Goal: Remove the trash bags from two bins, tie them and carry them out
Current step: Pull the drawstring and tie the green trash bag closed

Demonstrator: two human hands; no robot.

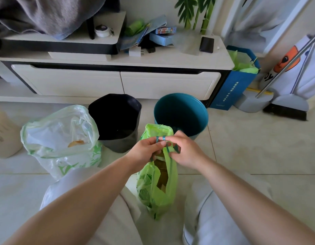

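A green trash bag (157, 188) with a teal drawstring stands on the floor between my knees. My left hand (146, 151) and my right hand (184, 150) both pinch the drawstring at the bag's mouth, fingers meeting over it. A white and green trash bag (61, 138) sits open and untied on the floor to the left, with rubbish showing inside. Behind them stand a black bin (116, 121) and a teal bin (181, 114), both without liners.
A white TV cabinet (117, 82) with drawers runs along the back, with boxes, a phone (207, 44) and clutter on top. A blue paper bag (236, 85), a broom and dustpan (284, 105) stand at the right. A beige container (4, 133) is at far left.
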